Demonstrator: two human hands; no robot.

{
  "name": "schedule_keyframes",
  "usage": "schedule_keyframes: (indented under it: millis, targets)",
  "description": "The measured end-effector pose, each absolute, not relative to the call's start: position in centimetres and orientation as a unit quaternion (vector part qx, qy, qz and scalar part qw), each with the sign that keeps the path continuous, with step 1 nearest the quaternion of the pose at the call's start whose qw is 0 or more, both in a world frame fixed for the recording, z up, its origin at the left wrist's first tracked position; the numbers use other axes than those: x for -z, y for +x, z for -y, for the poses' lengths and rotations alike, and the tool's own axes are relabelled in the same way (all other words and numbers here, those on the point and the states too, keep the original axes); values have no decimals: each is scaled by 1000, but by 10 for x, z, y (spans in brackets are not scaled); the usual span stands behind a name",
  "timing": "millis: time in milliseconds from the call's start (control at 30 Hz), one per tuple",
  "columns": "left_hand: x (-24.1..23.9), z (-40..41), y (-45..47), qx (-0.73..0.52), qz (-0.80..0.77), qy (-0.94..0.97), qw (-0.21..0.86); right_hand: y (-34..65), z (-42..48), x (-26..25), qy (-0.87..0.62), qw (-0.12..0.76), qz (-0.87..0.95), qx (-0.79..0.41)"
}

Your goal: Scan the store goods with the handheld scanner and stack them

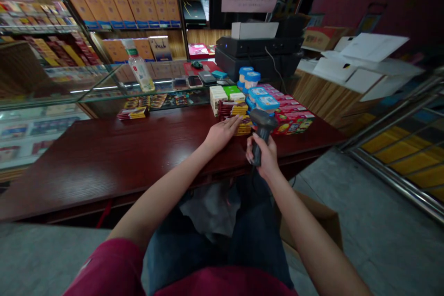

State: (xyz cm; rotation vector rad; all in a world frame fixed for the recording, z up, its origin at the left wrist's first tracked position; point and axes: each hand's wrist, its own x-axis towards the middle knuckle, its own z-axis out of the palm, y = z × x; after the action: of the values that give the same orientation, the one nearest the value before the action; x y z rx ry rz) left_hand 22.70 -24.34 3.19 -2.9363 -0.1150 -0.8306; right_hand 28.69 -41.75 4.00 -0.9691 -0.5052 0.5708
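Observation:
My right hand [268,156] is wrapped round the handle of a dark grey barcode scanner [264,121], held upright over the counter's front edge. My left hand [222,135] reaches forward with fingers stretched out, their tips at a stack of yellow and dark red snack packets [233,109]. Behind the packets stand pale boxes [217,96] and a green box [231,89]. To their right are blue-lidded tubs [266,102], partly hidden by the scanner, and a row of red boxes [294,120].
The dark red wooden counter [138,152] spreads to the left. On it lies another pile of packets [133,112]. A clear bottle [140,70] stands on the glass case. A black printer-like machine [256,58] is at the back. Below right are an open carton [326,222] and a metal railing [395,182].

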Motion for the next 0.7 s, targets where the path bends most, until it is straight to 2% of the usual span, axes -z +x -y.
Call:
schedule_keyframes:
  millis: [133,300,433,567,700]
  targets:
    - [-18,179,171,365,94,-926,22,265,368,-39,-452,765,294,-352]
    - [-16,55,69,357,332,-872,52,228,272,-32,-416,666,366,-499]
    - [-3,-23,18,365,424,-828,41,198,199,-24,-368,627,353,-589]
    - [14,-50,7,326,491,-808,1,184,175,-20,-363,598,361,-617]
    - [12,-39,11,356,446,-821,-25,182,183,-22,-380,585,379,-609]
